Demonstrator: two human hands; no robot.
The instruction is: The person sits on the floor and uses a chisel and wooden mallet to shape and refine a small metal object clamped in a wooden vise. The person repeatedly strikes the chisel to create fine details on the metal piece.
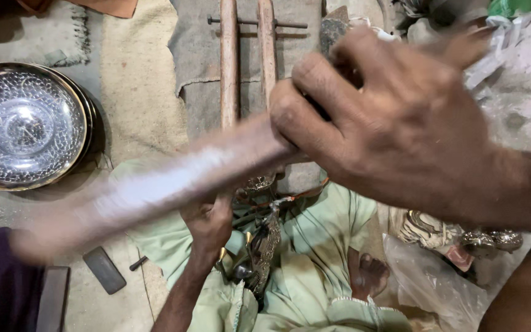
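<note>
At the frame's left edge, the stacked round metal dishes [26, 126] gleam, their silvery faces glossy and dimpled with a hammered texture. The two upright wooden bars [247, 55] at top centre look dull brown and worn, crossed by a thin dark metal rod [290, 25]. Beneath them lies coarse grey sacking [201, 55], matt and frayed. The pale green cloth [314, 246] at bottom centre looks soft and matt. A crinkled clear plastic bag [431, 283] at lower right shines faintly.

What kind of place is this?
Likely a floor-level metal craft workshop: hammered metal dishes stacked on the ground, an ornate metal piece under the left hand, and a blurred tool in the right hand.
</note>
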